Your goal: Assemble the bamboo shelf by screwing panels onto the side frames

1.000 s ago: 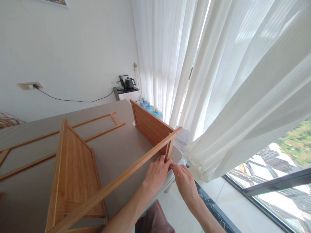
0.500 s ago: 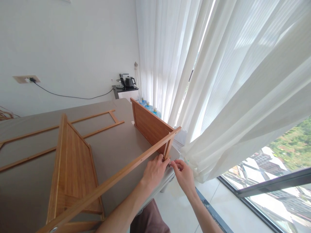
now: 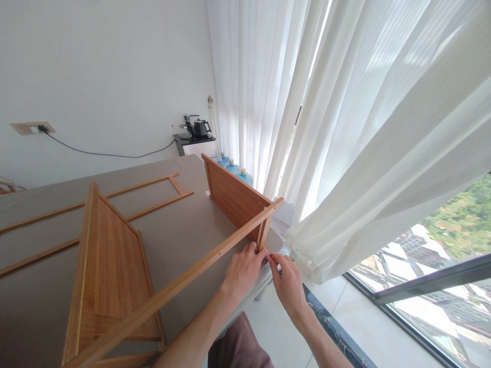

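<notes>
A wooden shelf frame stands on its side on a grey-covered table (image 3: 180, 225). It has two upright slatted panels, a near one (image 3: 118, 271) at the left and a far one (image 3: 233, 197), joined by a long rail (image 3: 199, 263). My left hand (image 3: 243, 268) is closed around the bottom corner of the far panel at the table's edge. Just right of that corner, my right hand (image 3: 286, 278) pinches with thumb and forefinger at something too small to make out. The fingertips of both hands nearly meet, and they hide the joint.
Behind the panels a separate ladder-like wooden frame (image 3: 153, 207) lies flat on the table. A black kettle (image 3: 201, 128) stands on a small cabinet by the wall, with blue water jugs (image 3: 232, 166) beside it. White curtains (image 3: 345, 128) hang at the right.
My right hand's fingers have shifted slightly at the corner, still pinched. My left hand keeps its hold. The view has turned a little to the right.
</notes>
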A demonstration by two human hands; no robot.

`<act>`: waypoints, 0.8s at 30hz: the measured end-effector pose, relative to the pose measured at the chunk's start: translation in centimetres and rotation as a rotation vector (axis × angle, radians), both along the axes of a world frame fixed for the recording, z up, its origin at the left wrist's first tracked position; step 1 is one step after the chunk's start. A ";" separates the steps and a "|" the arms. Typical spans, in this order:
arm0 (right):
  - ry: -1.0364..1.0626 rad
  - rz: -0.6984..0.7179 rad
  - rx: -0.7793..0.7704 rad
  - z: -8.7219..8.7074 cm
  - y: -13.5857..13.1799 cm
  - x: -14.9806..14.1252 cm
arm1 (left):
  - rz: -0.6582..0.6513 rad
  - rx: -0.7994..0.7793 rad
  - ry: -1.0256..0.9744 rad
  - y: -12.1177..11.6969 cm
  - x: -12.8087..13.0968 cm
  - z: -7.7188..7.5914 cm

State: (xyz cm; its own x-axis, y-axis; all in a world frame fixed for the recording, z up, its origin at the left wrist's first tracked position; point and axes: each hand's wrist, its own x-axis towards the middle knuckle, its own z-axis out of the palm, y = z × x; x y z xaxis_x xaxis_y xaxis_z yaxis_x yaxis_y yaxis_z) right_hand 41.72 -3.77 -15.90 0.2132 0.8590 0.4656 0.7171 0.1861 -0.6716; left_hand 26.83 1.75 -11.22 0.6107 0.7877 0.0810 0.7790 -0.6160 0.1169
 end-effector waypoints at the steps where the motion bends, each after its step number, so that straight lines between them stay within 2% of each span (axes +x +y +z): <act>1: -0.005 0.009 0.005 0.0 0.0 0.0 | 0.002 0.000 0.002 0.0 0.0 0.0; 5: 0.002 0.026 -0.001 0.4 -0.1 -0.1 | 0.011 -0.001 0.006 -0.1 0.0 -0.1; 9: 0.085 -0.051 -0.064 0.7 0.1 -0.1 | 0.022 -0.001 -0.001 -0.2 0.1 -0.1; 12: 0.169 -0.105 -0.136 0.6 0.5 0.2 | 0.026 -0.008 -0.013 -0.2 0.1 0.0; 17: 0.270 -0.104 -0.209 0.1 1.0 0.5 | 0.028 -0.015 -0.048 -0.2 0.0 -0.1; 24: 0.201 -0.149 -0.171 0.3 -0.3 0.2 | 0.023 -0.046 -0.057 0.0 -0.1 -0.5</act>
State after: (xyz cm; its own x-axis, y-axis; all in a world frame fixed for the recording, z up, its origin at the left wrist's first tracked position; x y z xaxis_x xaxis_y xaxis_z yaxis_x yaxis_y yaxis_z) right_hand 41.94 -4.08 -15.56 0.4164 0.8735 0.2524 0.5773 -0.0396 -0.8155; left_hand 26.71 1.71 -11.76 0.5876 0.8053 0.0784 0.7842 -0.5907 0.1899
